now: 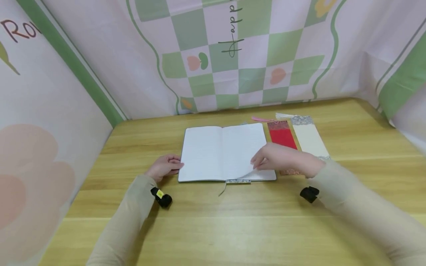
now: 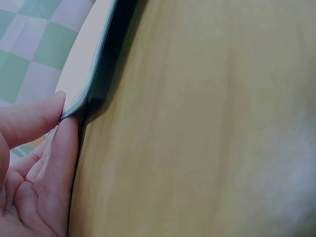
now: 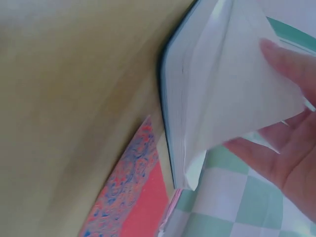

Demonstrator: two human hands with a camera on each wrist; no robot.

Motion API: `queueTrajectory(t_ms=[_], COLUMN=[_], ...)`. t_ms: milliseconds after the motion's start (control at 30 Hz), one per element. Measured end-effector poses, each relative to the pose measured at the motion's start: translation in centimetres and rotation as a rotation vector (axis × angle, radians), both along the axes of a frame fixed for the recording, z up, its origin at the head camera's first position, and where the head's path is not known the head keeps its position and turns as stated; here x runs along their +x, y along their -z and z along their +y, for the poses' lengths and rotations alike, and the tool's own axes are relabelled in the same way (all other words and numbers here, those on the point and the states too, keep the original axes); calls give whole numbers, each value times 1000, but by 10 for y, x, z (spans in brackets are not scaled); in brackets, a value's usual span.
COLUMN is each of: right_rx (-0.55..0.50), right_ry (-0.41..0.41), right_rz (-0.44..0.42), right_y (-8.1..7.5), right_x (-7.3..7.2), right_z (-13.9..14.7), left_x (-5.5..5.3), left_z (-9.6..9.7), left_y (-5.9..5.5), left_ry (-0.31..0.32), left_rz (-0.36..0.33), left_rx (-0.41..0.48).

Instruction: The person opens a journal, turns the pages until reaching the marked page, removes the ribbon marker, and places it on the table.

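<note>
An open notebook (image 1: 203, 153) with white pages lies flat on the wooden table. At its left edge, my left hand (image 1: 164, 167) pinches the cover corner; the left wrist view shows the thumb on top and a finger (image 2: 63, 158) beneath. My right hand (image 1: 276, 158) is over the lower right of the notebook. Between thumb and fingers it holds a page (image 3: 242, 84), which curves up off the stack in the right wrist view. A patterned strip (image 1: 238, 181) and a thin ribbon (image 1: 223, 190) stick out below the spine.
To the right lie a red bookmark (image 1: 282, 136) with a pink tassel (image 1: 261, 119) and a cream bookmark (image 1: 309, 136) with a white tassel (image 1: 283, 115). My right forearm passes over their lower ends. A checked cloth (image 1: 223, 66) hangs behind the table (image 1: 213, 229).
</note>
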State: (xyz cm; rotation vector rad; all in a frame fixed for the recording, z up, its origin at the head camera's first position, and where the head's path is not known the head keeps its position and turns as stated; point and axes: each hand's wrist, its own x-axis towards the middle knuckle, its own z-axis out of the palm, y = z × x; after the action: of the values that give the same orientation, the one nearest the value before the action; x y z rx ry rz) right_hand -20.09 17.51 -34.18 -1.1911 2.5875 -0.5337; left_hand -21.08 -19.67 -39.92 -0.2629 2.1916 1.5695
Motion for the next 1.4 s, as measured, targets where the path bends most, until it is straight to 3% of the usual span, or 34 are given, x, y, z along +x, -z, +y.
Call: queueTrajectory(t_ms=[167,300,400,533,733,833,1167,1267,1400], right_rx=[-131,-202,-242,-287,-394,-431,-271,-305,-416], right_ry=[54,176,330,509,652,656,483,461,496], right_rz=[104,167,104,-47,-124,-135,-108,-145,-227], right_y=[-2,-2,1,6,10,14,22,22,19], right_x=[6,10,14,20,21,19,16,17,19], right_z=[6,4,-1,-9,-20,-25,-27,-24,-22], left_x=[0,1,0,-1,-1,0,2,2,2], left_z=[2,1,1,2,3,3,2,3,3], left_y=[0,-1,0,1,2,2,0,0,0], left_ry=[1,-2,-8,-8,-6,-9,-1,-5,-9], left_rz=[4,4,1,-2,-1,-1,8,10,10], left_rx=[-4,-13,-19,-22,-25,-32,-31,-31,-27])
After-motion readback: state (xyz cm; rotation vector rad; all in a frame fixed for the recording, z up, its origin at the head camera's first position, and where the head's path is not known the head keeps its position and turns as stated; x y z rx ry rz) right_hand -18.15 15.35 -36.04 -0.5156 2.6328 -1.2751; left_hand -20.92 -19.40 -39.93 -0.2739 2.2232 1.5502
